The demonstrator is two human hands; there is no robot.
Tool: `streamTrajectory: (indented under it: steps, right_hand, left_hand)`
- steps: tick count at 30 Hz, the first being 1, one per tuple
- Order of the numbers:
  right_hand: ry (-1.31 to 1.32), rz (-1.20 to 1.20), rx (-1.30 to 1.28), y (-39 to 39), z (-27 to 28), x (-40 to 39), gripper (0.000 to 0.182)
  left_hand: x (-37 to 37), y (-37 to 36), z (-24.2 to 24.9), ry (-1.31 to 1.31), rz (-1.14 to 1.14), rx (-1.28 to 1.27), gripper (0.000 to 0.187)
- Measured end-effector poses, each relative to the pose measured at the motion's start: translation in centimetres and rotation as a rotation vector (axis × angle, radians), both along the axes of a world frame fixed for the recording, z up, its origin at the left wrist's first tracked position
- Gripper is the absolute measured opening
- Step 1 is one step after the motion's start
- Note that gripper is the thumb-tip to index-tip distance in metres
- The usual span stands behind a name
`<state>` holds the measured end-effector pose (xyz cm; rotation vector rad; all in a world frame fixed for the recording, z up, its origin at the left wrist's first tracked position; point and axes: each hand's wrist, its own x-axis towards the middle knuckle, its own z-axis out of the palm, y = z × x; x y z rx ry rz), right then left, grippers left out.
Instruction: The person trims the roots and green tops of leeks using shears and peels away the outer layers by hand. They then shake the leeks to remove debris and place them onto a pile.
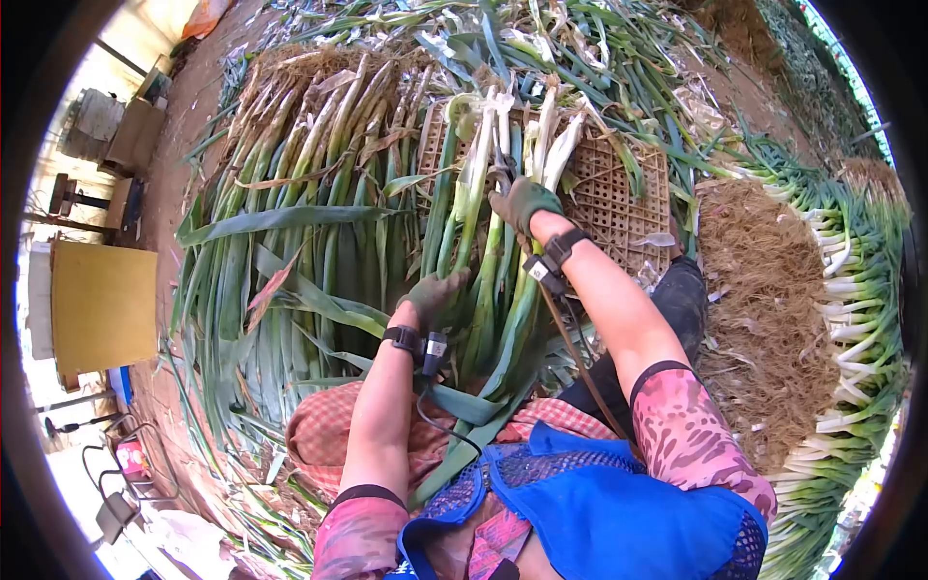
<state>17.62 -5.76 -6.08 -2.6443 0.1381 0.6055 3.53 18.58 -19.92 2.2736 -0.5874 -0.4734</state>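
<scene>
My left hand (pixel 435 293), in a dark green glove, is closed round the green part of a leek (pixel 470 198). The leek's pale end points away from me, over a woven-looking tan plastic crate (pixel 619 198). Just to the right, my right hand (pixel 528 205), gloved too, grips a dark air blow gun (pixel 504 174), its tip beside the pale stalks. From that hand a brown hose (pixel 578 362) runs back toward my lap. A few more leeks lie against the crate around both hands. My fingers partly hide the gun's body.
On the left lies a thick row of untrimmed leeks (pixel 314 145), roots away from me. Leaf scraps (pixel 580 39) cover the ground beyond the crate. To the right, clean leeks (pixel 846 319) are stacked, brown roots (pixel 764 319) facing inward. A yellow box (pixel 104 307) stands far left.
</scene>
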Motion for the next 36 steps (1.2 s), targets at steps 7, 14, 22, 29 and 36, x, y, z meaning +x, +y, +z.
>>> streamTrajectory:
  steps: [7,14,22,29,36]
  right_hand:
    - [-0.008,0.071,-0.064,0.4,1.9,2.1,0.056]
    - [0.002,0.048,-0.035,0.2,1.9,0.0,0.058]
    - [0.035,0.111,0.016,1.3,3.3,0.5,0.057]
    - [0.145,0.240,-0.234,-0.5,2.7,-2.3,0.053]
    - [0.182,-0.019,-0.346,-9.2,3.2,-5.4,0.057]
  left_hand:
    - [-0.6,-3.0,6.3,0.617,0.404,-0.181,0.065]
    - [-0.7,-2.9,4.3,0.626,0.396,-0.289,0.064]
    - [-0.5,-3.0,5.6,0.597,0.368,-0.161,0.059]
    - [-1.7,-10.1,11.8,1.007,0.546,-0.407,0.050]
    - [0.6,-13.8,11.7,0.684,-0.102,-0.056,0.064]
